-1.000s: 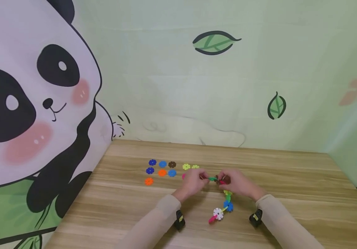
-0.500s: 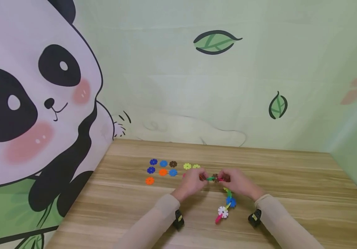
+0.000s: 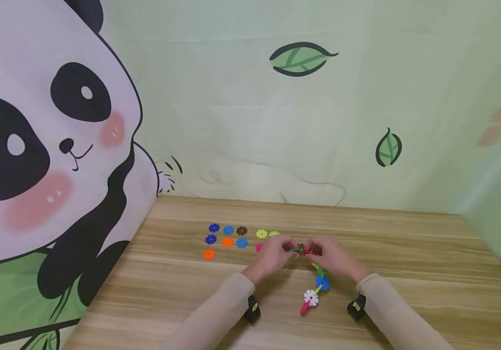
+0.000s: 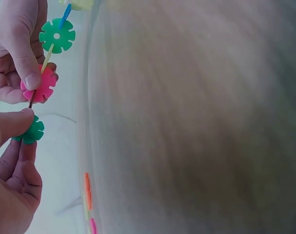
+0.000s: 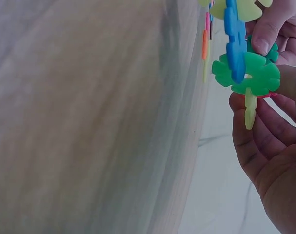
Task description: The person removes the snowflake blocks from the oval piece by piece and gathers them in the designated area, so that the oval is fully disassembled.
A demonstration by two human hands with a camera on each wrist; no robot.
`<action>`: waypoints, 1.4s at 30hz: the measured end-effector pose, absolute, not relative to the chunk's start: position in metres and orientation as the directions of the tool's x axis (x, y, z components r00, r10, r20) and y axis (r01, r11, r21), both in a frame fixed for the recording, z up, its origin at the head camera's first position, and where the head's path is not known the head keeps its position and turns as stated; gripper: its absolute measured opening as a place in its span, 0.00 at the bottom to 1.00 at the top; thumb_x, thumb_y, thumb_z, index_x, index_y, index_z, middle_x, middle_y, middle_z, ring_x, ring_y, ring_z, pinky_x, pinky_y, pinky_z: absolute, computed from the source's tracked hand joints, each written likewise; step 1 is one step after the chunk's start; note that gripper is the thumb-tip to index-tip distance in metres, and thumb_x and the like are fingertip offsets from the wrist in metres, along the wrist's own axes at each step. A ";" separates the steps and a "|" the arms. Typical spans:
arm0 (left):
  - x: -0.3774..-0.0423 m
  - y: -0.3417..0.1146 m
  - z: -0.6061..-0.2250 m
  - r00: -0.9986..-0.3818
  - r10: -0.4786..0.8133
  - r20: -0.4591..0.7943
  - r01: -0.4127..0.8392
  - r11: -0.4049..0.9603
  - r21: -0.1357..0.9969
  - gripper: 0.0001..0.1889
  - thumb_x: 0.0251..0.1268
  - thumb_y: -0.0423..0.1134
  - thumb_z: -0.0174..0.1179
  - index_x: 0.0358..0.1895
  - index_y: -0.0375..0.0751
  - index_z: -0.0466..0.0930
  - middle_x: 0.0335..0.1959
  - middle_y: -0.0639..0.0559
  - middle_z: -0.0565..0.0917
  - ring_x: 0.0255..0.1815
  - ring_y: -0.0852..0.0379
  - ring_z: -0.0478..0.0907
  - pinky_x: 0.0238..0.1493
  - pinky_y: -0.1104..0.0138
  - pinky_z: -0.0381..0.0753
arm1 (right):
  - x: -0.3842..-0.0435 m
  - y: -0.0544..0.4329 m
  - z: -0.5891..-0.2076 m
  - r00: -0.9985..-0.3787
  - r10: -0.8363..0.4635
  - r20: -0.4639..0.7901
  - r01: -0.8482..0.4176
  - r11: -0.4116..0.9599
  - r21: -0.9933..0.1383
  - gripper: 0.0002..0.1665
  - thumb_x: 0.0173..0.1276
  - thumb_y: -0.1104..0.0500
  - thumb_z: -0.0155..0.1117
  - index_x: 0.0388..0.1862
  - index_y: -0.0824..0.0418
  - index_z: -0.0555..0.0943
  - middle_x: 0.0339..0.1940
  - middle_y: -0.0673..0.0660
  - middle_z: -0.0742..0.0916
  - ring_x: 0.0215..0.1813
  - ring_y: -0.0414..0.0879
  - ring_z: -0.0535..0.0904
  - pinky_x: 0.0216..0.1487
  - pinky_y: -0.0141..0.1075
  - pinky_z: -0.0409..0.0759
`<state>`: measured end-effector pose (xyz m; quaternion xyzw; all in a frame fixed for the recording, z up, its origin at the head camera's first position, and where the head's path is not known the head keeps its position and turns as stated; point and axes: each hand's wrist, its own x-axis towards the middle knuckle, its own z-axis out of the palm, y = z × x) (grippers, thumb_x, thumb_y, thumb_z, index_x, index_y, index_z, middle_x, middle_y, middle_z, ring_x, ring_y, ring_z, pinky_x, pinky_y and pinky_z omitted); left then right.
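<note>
My left hand [image 3: 272, 255] pinches a green flower-shaped disc [image 4: 31, 132] between thumb and fingers. Facing it, my right hand [image 3: 331, 257] pinches a pink notched disc [image 4: 43, 87]. A brown disc [image 3: 301, 250] joins these two, seen edge-on in the left wrist view. From the right hand a chain of linked discs trails toward the front: a second green disc [image 5: 257, 75], a blue disc [image 3: 322, 283], a white disc [image 3: 311, 298] and a pink end disc [image 3: 304, 308], with yellow ones in between. Fingers hide part of both held discs.
Loose discs lie in rows on the wooden table [image 3: 167, 287], left of the hands: dark blue [image 3: 211, 239], blue [image 3: 241, 242], orange [image 3: 208, 254], brown [image 3: 241, 231] and yellow [image 3: 261, 234]. A pink loose disc [image 3: 259, 247] is partly behind the left hand. A panda-printed wall [image 3: 233, 121] stands behind.
The left fingers have shifted slightly right, closer to the brown disc. The brown disc has turned between the hands, and the hanging chain's end has swung a little to the right.
</note>
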<state>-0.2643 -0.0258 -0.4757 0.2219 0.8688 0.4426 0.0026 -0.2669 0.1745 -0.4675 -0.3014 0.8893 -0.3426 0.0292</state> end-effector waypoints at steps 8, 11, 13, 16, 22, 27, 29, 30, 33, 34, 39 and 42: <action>-0.264 -0.025 -0.476 -0.903 0.370 0.220 0.399 0.531 0.748 0.05 0.56 0.29 0.66 0.31 0.44 0.82 0.28 0.54 0.83 0.26 0.66 0.74 0.25 0.75 0.75 | -0.267 0.173 -0.467 -0.826 -0.545 0.141 -0.499 0.592 -0.633 0.04 0.64 0.63 0.65 0.34 0.55 0.79 0.31 0.49 0.83 0.32 0.39 0.76 0.33 0.32 0.77; -0.262 -0.024 -0.474 -0.907 0.355 0.227 0.398 0.540 0.742 0.05 0.56 0.28 0.66 0.30 0.42 0.82 0.28 0.53 0.83 0.26 0.67 0.74 0.26 0.76 0.75 | -0.267 0.173 -0.466 -0.828 -0.541 0.144 -0.499 0.595 -0.631 0.03 0.64 0.62 0.65 0.34 0.56 0.79 0.31 0.49 0.84 0.32 0.39 0.76 0.33 0.32 0.77; -0.261 -0.023 -0.473 -0.908 0.347 0.233 0.398 0.548 0.735 0.05 0.55 0.28 0.66 0.30 0.42 0.82 0.27 0.54 0.83 0.26 0.67 0.74 0.27 0.76 0.75 | -0.267 0.173 -0.467 -0.827 -0.542 0.151 -0.503 0.592 -0.629 0.03 0.64 0.62 0.65 0.34 0.56 0.79 0.31 0.49 0.83 0.32 0.39 0.76 0.32 0.32 0.77; -0.261 -0.023 -0.471 -0.908 0.343 0.241 0.402 0.551 0.731 0.04 0.55 0.28 0.66 0.29 0.41 0.82 0.27 0.54 0.83 0.26 0.67 0.74 0.27 0.76 0.75 | -0.268 0.173 -0.467 -0.828 -0.540 0.153 -0.503 0.594 -0.628 0.03 0.64 0.62 0.66 0.34 0.57 0.79 0.31 0.49 0.83 0.32 0.39 0.76 0.32 0.32 0.77; -0.262 -0.024 -0.471 -0.901 0.348 0.260 0.422 0.559 0.714 0.05 0.54 0.28 0.67 0.29 0.42 0.82 0.27 0.55 0.84 0.26 0.68 0.75 0.28 0.77 0.75 | -0.269 0.172 -0.468 -0.828 -0.536 0.165 -0.508 0.591 -0.627 0.04 0.63 0.63 0.66 0.33 0.56 0.79 0.30 0.47 0.83 0.31 0.38 0.77 0.32 0.32 0.77; -0.264 -0.024 -0.472 -0.896 0.357 0.265 0.433 0.562 0.705 0.06 0.54 0.27 0.66 0.28 0.42 0.82 0.27 0.53 0.84 0.26 0.67 0.75 0.27 0.77 0.75 | -0.271 0.172 -0.469 -0.818 -0.548 0.174 -0.522 0.581 -0.624 0.03 0.63 0.63 0.66 0.33 0.56 0.79 0.31 0.47 0.83 0.32 0.38 0.77 0.33 0.32 0.78; -0.264 -0.024 -0.472 -0.894 0.358 0.268 0.437 0.573 0.693 0.05 0.54 0.27 0.66 0.29 0.41 0.82 0.27 0.54 0.84 0.26 0.67 0.75 0.27 0.77 0.75 | -0.272 0.173 -0.470 -0.818 -0.546 0.183 -0.527 0.580 -0.621 0.03 0.63 0.64 0.65 0.33 0.58 0.79 0.31 0.48 0.83 0.32 0.38 0.77 0.33 0.32 0.78; -0.265 -0.025 -0.472 -0.893 0.361 0.270 0.441 0.579 0.686 0.05 0.54 0.27 0.66 0.29 0.41 0.82 0.27 0.55 0.83 0.25 0.67 0.74 0.26 0.77 0.75 | -0.272 0.173 -0.470 -0.822 -0.538 0.187 -0.524 0.585 -0.619 0.03 0.63 0.64 0.66 0.33 0.58 0.79 0.30 0.48 0.83 0.32 0.38 0.77 0.33 0.32 0.78; -0.265 -0.025 -0.472 -0.886 0.382 0.264 0.451 0.577 0.681 0.05 0.54 0.27 0.66 0.30 0.40 0.82 0.27 0.55 0.83 0.25 0.67 0.74 0.26 0.77 0.74 | -0.273 0.175 -0.470 -0.833 -0.517 0.197 -0.516 0.598 -0.613 0.04 0.62 0.65 0.66 0.32 0.59 0.79 0.29 0.48 0.83 0.32 0.38 0.77 0.33 0.32 0.78; -0.265 -0.026 -0.472 -0.883 0.389 0.262 0.454 0.570 0.685 0.04 0.55 0.28 0.66 0.30 0.40 0.82 0.27 0.55 0.83 0.26 0.67 0.74 0.26 0.77 0.74 | -0.273 0.175 -0.470 -0.835 -0.513 0.199 -0.515 0.601 -0.612 0.04 0.62 0.66 0.67 0.32 0.59 0.79 0.29 0.48 0.83 0.32 0.38 0.77 0.33 0.32 0.78; -0.267 -0.032 -0.472 -0.885 0.406 0.227 0.434 0.544 0.718 0.03 0.57 0.32 0.66 0.31 0.43 0.82 0.27 0.59 0.82 0.28 0.67 0.74 0.29 0.75 0.75 | -0.272 0.175 -0.468 -0.838 -0.514 0.182 -0.508 0.612 -0.606 0.04 0.62 0.64 0.67 0.33 0.57 0.79 0.30 0.47 0.83 0.32 0.38 0.77 0.34 0.32 0.78; -0.268 -0.040 -0.472 -0.892 0.406 0.201 0.410 0.537 0.737 0.03 0.58 0.34 0.65 0.34 0.46 0.81 0.29 0.61 0.81 0.31 0.66 0.76 0.33 0.74 0.76 | -0.271 0.176 -0.468 -0.836 -0.519 0.175 -0.508 0.613 -0.605 0.04 0.63 0.63 0.66 0.34 0.57 0.79 0.31 0.47 0.83 0.32 0.38 0.77 0.34 0.32 0.78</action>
